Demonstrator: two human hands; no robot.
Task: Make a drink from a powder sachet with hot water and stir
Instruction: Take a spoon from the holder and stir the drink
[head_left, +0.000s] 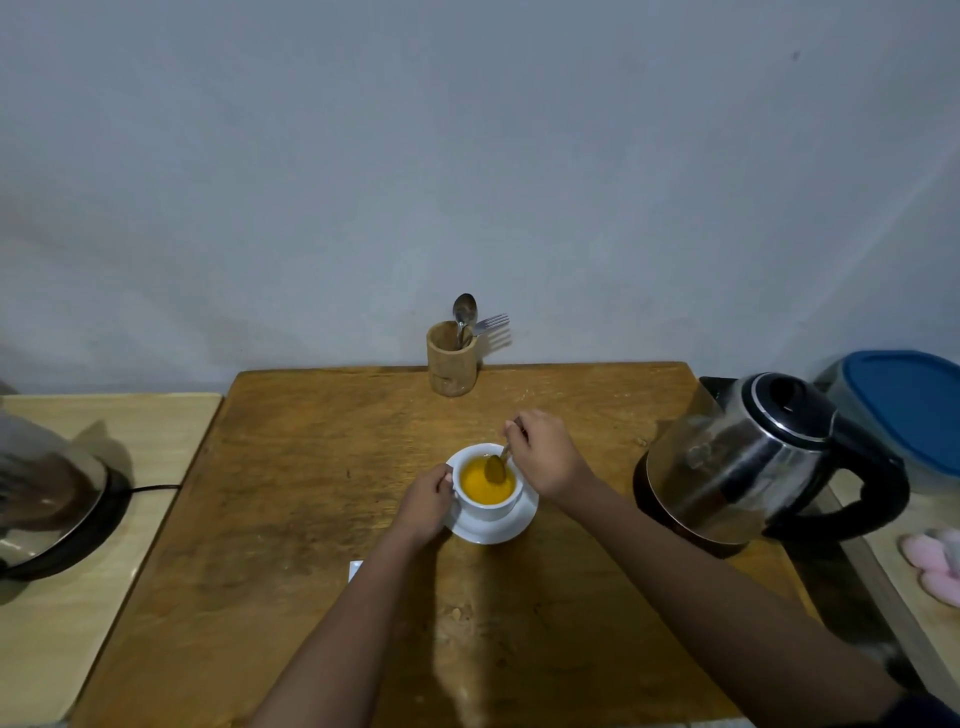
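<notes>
A white cup (491, 508) stands on a white saucer (511, 526) in the middle of the wooden table (311, 493). The cup holds an orange-yellow drink (483, 491). My left hand (426, 501) grips the cup at its left side, where the handle is. My right hand (543, 449) holds a spoon (497, 464) by its stem, with the bowl of the spoon dipped in the drink. A steel electric kettle (748, 462) with a black handle sits to the right of the cup. A white corner of paper, possibly the sachet (355, 569), peeks out beside my left forearm.
A wooden utensil holder (451, 366) with a spoon and a fork stands at the table's far edge by the wall. A blue-lidded container (909, 410) is behind the kettle. Left, on a lighter surface, sits a metal appliance (47, 499) with a black cord. Pink cloth (932, 564) lies far right.
</notes>
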